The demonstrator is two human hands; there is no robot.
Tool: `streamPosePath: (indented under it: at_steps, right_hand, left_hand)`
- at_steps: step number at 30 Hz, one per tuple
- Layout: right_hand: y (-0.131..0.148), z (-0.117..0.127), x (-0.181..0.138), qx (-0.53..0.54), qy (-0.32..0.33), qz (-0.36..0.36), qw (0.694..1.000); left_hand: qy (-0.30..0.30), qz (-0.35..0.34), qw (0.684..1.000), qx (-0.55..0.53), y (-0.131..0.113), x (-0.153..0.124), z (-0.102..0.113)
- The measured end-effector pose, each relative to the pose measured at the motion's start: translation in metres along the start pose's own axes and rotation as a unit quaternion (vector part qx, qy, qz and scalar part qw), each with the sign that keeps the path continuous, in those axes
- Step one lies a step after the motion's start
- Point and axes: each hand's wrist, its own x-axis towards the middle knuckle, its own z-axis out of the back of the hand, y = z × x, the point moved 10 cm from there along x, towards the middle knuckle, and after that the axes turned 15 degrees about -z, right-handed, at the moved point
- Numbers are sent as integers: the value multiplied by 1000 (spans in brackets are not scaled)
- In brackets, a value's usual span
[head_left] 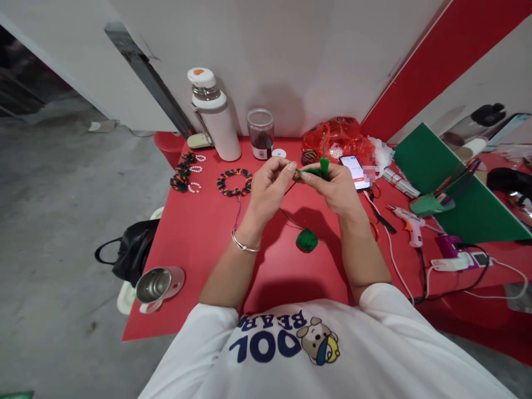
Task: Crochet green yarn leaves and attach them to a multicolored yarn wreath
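My left hand (269, 185) and my right hand (334, 187) meet above the red table, fingertips pinched together on a small piece of green yarn work (311, 172). A bright green piece (324, 165) stands up by my right fingers, with a thin metallic shaft above it; I cannot make out whether it is a tool's handle. A dark green strand hangs from between my hands, and another strand runs to a green yarn ball (307, 240) on the table below. Left of my left hand lies a multicoloured braided yarn ring (233, 182).
Dark multicoloured yarn pieces (179, 182) and white bead loops lie at the left. A white bottle (218, 122), a jar (260, 133) and a red plastic bag (338, 133) stand behind. A metal mug (160, 287) is near left; a phone (354, 170), glue gun (411, 224) and cables lie right.
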Motion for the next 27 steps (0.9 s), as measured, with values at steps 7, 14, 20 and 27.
streamPosePath:
  at_steps: [7, 14, 20, 27]
  right_hand:
    - [-12, 4, 6, 33, 12, -20, 999]
    - [0, 1, 0, -4, 13, -16, 1000]
    - [8, 8, -4, -48, -23, 5, 999]
    - [11, 9, -6, -76, -43, 35, 996]
  left_hand:
    - [11, -10, 1000, 19, -1, -2, 1]
    - [14, -41, 998, 39, -6, -2, 0]
    - [-31, -56, 994, 93, -7, 0, 12]
    - [-8, -59, 993, 99, -7, -1, 8]
